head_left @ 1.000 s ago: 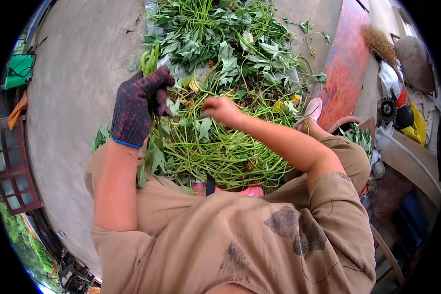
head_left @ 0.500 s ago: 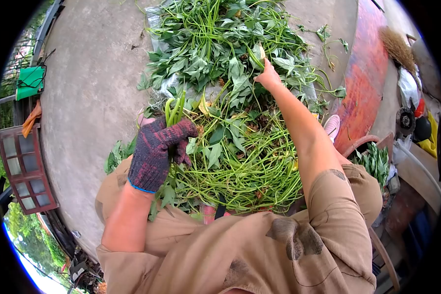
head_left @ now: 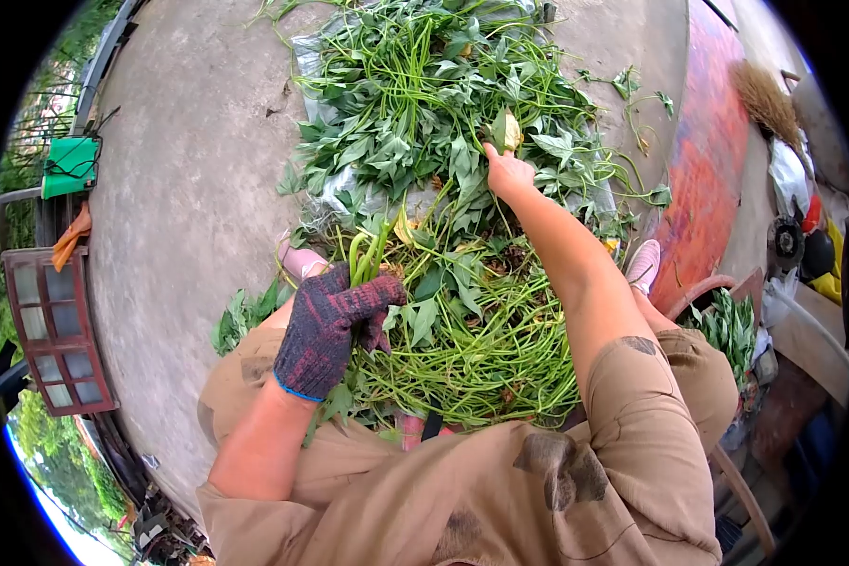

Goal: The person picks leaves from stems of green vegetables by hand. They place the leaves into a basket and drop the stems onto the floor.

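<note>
My left hand [head_left: 325, 325] wears a dark, red-flecked knit glove. Its fingers are wrapped round a bunch of green leafy stems [head_left: 368, 253], whose cut ends stick up above the fist and whose leaves hang below it. My bare right hand [head_left: 509, 174] reaches forward to the near side of a heap of leafy green vines [head_left: 396, 104]. Its thumb and forefinger are apart, the other fingers partly hidden. Just past the fingertips is a pale yellowish leaf [head_left: 511, 131]. Between my knees lies a tangle of stripped green stems [head_left: 481, 363].
A plastic sheet [head_left: 335, 193] shows under the leafy heap, on a concrete floor [head_left: 179, 189]. Leafy bundles [head_left: 241, 316] lie by my left leg, and more leaves [head_left: 729, 325] by my right. A broom head [head_left: 764, 99] and assorted bags are at right.
The view has shifted, so the heap sits lower in it. My right hand stays at the heap, with its thumb now pointing more forward. The left hand keeps hold of the stems.
</note>
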Demonstrator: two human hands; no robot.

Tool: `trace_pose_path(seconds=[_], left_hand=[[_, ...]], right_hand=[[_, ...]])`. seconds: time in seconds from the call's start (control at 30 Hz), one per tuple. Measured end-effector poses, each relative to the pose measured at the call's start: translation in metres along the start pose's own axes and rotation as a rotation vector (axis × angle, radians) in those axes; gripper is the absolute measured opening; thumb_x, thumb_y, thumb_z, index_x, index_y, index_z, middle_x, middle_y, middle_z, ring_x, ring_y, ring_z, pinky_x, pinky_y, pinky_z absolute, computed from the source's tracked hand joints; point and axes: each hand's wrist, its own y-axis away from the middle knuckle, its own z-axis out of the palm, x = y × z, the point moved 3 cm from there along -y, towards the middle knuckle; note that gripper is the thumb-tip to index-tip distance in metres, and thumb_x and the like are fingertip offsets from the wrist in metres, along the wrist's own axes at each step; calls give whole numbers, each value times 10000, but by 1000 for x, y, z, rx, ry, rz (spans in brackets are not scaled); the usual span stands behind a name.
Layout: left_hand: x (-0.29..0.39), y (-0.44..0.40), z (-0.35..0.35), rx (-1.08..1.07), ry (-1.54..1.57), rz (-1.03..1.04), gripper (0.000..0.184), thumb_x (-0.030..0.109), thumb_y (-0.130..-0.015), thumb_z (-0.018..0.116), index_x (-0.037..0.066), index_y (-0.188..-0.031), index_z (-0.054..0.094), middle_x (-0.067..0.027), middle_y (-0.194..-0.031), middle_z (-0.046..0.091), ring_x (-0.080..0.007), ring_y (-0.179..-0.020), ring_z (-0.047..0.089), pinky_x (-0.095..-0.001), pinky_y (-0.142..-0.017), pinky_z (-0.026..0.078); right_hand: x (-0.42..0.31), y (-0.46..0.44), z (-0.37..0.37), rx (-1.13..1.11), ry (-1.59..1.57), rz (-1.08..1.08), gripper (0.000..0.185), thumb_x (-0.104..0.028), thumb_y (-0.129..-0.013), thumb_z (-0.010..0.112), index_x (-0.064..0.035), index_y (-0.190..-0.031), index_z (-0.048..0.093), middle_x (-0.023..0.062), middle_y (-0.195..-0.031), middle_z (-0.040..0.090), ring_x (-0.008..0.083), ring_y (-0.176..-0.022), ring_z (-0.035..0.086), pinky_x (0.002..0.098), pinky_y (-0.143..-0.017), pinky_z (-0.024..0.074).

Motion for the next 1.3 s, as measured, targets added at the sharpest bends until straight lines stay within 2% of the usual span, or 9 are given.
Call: trace_pose_path(seconds=[0.1, 0.2, 0.23, 0.33, 0.4, 0.7, 0.93, 1.13, 1.3], left_hand=[[-1, -4, -2, -6, 8, -31, 189, 202, -830, 679, 27, -892, 644, -1, -617, 530, -86, -475, 499, -229, -433, 430], [5, -2, 0, -2, 5, -4, 199, 210, -829, 668, 14, -856, 642, -12, -591, 514, -100, -462, 490, -248, -435, 450], [5, -2, -1, -12, -4, 21, 209, 210, -826, 657, 1, -832, 647, -22, -578, 514, -109, -451, 491, -262, -437, 471], [6, 0, -1, -27, 3, 68, 204, 191, -806, 672, -12, -818, 652, -31, -568, 518, -117, -436, 488, -279, -436, 490], [5, 3, -1, -41, -27, 143, 197, 179, -794, 690, -11, -828, 653, -27, -572, 520, -116, -437, 486, -279, -435, 488], [-18, 35, 19, -159, -82, 372, 291, 170, -782, 735, 39, -1037, 688, -14, -781, 650, -70, -463, 473, -236, -476, 483], [-57, 102, 74, -313, 32, 509, 322, 224, -815, 736, 58, -1085, 680, 0, -788, 653, -60, -577, 534, -211, -502, 434], [-96, 124, 78, -232, 80, 506, 203, 198, -789, 751, 40, -899, 687, 2, -674, 603, -70, -551, 503, -220, -501, 393], [-101, 133, 62, -208, 300, 477, 149, 121, -800, 709, 19, -901, 674, -31, -736, 631, -114, -600, 579, -247, -547, 475]], right_hand=[[11, -8, 13, 42, 17, 53, 252, -109, -866, 489, -66, -1041, 665, 163, -1162, 594, 354, -1023, 624, 452, -812, 498], [16, 11, -1, 84, -3, 33, 228, -103, -849, 506, -54, -987, 680, 165, -1103, 622, 348, -1003, 630, 429, -813, 502], [18, 15, -6, 133, -71, 83, 178, -133, -818, 596, -18, -926, 680, 170, -966, 659, 347, -937, 638, 420, -823, 499], [28, 39, -40, -52, -482, 144, 189, -168, -794, 682, -3, -886, 674, 146, -814, 665, 309, -749, 665, 405, -683, 532], [36, 56, -61, -234, -1038, 104, 136, -136, -844, 670, 0, -847, 663, 59, -684, 603, 182, -449, 569, 291, -389, 447], [-12, 266, -210, -399, -1381, -105, 148, -124, -938, 553, -11, -1011, 616, 25, -757, 612, 142, -581, 602, 286, -525, 512], [-48, 402, -179, -419, -1650, -214, 124, -81, -910, 558, 2, -986, 611, 82, -746, 645, 203, -507, 626, 256, -434, 465], [-60, 444, -141, -421, -1649, -134, 65, -56, -879, 575, -27, -929, 606, 79, -726, 648, 196, -457, 601, 261, -376, 439], [-43, 447, -137, -37, -1368, -169, 179, -67, -856, 620, -9, -1025, 603, 46, -707, 612, 125, -463, 553, 246, -386, 418]])
